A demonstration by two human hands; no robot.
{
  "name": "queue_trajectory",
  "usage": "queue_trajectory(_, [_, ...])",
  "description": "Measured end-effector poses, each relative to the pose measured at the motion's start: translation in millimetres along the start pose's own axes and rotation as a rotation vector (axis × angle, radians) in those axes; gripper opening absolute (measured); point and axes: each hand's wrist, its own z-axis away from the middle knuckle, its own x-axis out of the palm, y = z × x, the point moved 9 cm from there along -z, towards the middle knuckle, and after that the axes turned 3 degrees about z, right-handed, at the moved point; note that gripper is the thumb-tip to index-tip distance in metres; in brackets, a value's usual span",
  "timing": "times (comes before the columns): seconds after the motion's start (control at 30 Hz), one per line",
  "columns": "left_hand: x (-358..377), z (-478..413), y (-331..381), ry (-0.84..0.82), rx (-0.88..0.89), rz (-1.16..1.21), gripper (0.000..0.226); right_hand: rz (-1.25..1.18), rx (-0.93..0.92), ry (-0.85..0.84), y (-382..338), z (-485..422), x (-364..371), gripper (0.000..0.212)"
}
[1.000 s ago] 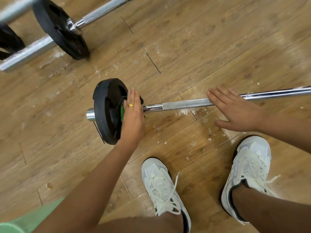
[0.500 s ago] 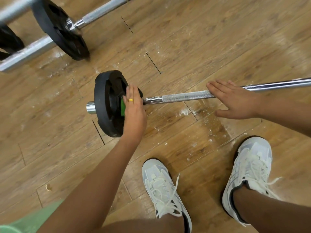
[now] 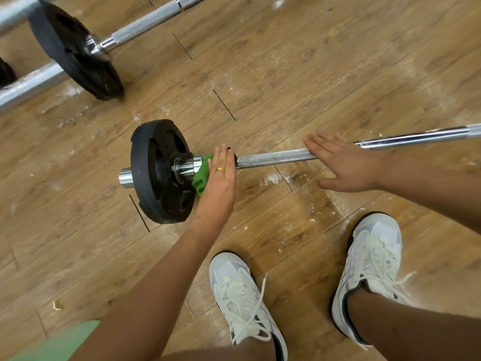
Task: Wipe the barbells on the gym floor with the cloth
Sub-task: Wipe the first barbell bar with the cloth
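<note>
Cloth (image 3: 201, 177) — green, bunched at the collar of the near barbell (image 3: 273, 158), just inside its black plate (image 3: 151, 175) — lies pressed under the left hand (image 3: 218, 181), fingers flat and straight. The right hand (image 3: 343, 165), likewise flat and gripping nothing, steadies the knurled shaft. The collar end seems to be the step in hand. The next sweep, rightward along the shaft, needs that right hand out of the way. A second barbell (image 3: 65, 43) lies beyond, and white dust (image 3: 270, 178) speckles the floor (image 3: 338, 61).
</note>
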Motion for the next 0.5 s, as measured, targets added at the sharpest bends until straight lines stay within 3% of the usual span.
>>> queue_trajectory(0.1, [0,3,-1,-0.019,-0.021,0.001,0.084,-0.003,-0.017,0.004,-5,3,4,0.106])
queue_trajectory(0.23, [5,3,6,-0.033,-0.187,0.022,0.084,-0.003,-0.019,0.029,-8,11,6,0.102])
queue_trajectory(0.4, [8,16,18,-0.094,0.005,0.058,0.085,-0.003,-0.038,0.043,-16,21,9,0.098])
queue_trajectory(0.5, [3,18,5,-0.044,-0.098,0.047,0.09,0.01,-0.03,0.049,-19,27,17,0.099])
